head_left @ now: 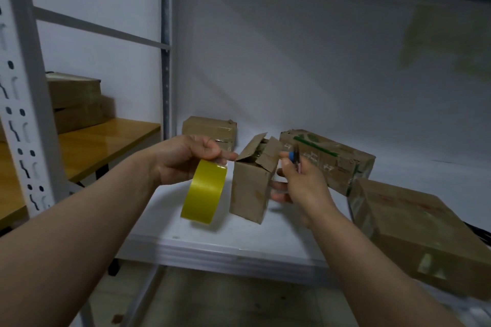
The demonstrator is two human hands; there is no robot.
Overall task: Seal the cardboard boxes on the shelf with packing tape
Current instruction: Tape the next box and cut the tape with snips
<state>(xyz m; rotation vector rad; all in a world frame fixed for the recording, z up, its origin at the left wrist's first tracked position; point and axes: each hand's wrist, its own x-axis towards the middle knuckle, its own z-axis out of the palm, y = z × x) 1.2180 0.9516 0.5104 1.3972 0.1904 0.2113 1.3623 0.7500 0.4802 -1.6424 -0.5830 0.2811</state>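
The left hand (186,159) grips the tape roll (204,191), and the right hand (300,183) grips a blue-handled tool (292,157). Taping seems about to start, but the open box (252,186) likely needs its flaps closed first.

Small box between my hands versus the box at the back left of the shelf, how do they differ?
The small box stands tall with its top flaps open; the back-left box lies low, closed and taped. The small box sits nearer the front of the shelf; the back-left box is by the rear wall. Both are worn brown cardboard.
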